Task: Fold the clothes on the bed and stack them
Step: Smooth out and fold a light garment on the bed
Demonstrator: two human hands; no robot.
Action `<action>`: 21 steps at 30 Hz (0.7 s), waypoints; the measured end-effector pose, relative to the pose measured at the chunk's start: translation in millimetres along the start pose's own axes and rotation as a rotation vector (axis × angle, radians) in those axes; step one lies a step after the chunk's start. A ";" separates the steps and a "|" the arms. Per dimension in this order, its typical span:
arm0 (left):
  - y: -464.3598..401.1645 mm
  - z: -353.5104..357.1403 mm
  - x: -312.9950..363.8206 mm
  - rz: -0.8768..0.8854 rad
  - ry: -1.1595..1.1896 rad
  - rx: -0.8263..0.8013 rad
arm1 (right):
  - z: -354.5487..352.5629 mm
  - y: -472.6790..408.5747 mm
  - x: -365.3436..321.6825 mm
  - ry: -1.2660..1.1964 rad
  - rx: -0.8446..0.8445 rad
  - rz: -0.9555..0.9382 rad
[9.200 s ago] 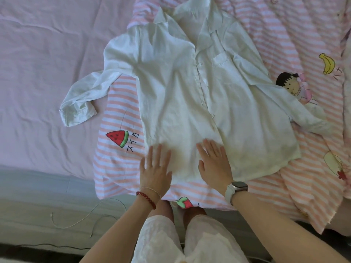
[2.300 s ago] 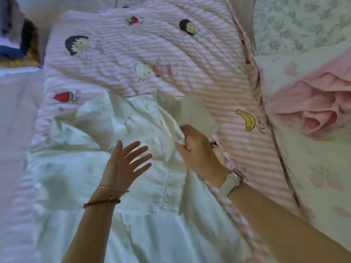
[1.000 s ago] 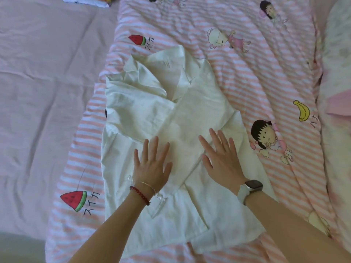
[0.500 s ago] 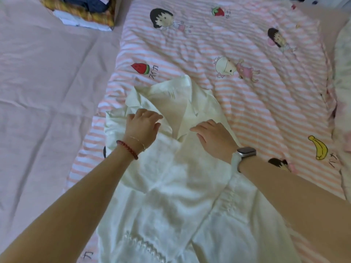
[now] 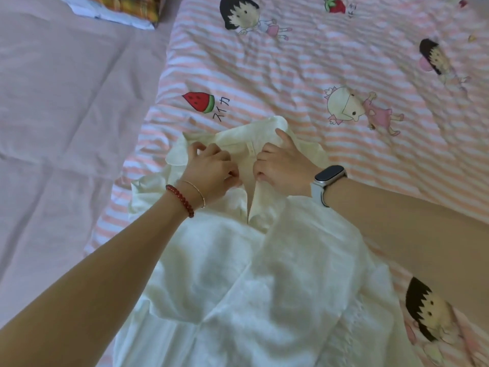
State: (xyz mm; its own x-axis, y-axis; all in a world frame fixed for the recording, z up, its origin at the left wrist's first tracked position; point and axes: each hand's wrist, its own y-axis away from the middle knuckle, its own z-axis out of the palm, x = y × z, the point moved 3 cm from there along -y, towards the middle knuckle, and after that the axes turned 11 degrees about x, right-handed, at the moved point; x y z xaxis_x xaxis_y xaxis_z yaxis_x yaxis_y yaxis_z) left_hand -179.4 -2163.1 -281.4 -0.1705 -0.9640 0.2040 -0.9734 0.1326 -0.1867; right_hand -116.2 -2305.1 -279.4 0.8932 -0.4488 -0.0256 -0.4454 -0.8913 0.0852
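A white button shirt (image 5: 238, 282) lies on the pink striped quilt (image 5: 304, 70), its sleeves folded in over the body. Both hands are at the collar end, far from me. My left hand (image 5: 211, 168), with a red bead bracelet, pinches the left collar flap. My right hand (image 5: 283, 162), with a white watch on the wrist, grips the right collar flap, thumb stretched up along the collar edge. The collar band with a button shows between the hands. My forearms cover part of the shirt's sides.
A stack of folded clothes (image 5: 124, 9) sits at the top left on the plain pink sheet (image 5: 66, 102). The quilt with cartoon prints stretches right and far beyond the shirt.
Both hands slid from the smoothed shirt body up to the collar and closed on its flaps, drawing them together. The view moved closer over the shirt.
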 end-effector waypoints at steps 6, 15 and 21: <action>9.0 6.1 3.3 -0.137 0.046 0.185 | 18.1 -8.9 -6.1 -0.099 0.102 0.197; -5.6 -18.8 -61.4 -0.735 0.073 0.002 | -1.6 0.8 63.3 -0.402 0.273 0.555; 3.8 -16.1 -84.3 -1.011 0.839 -0.029 | 7.4 1.5 78.9 -0.527 0.020 0.678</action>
State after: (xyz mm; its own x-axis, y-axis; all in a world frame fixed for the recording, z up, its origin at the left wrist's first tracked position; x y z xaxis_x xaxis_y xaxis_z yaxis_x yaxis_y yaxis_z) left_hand -171.1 -2077.6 -283.8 0.5988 -0.2057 0.7740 -0.7274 -0.5441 0.4182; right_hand -46.8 -2342.3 -288.6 0.2912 -0.8519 -0.4352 -0.8779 -0.4187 0.2323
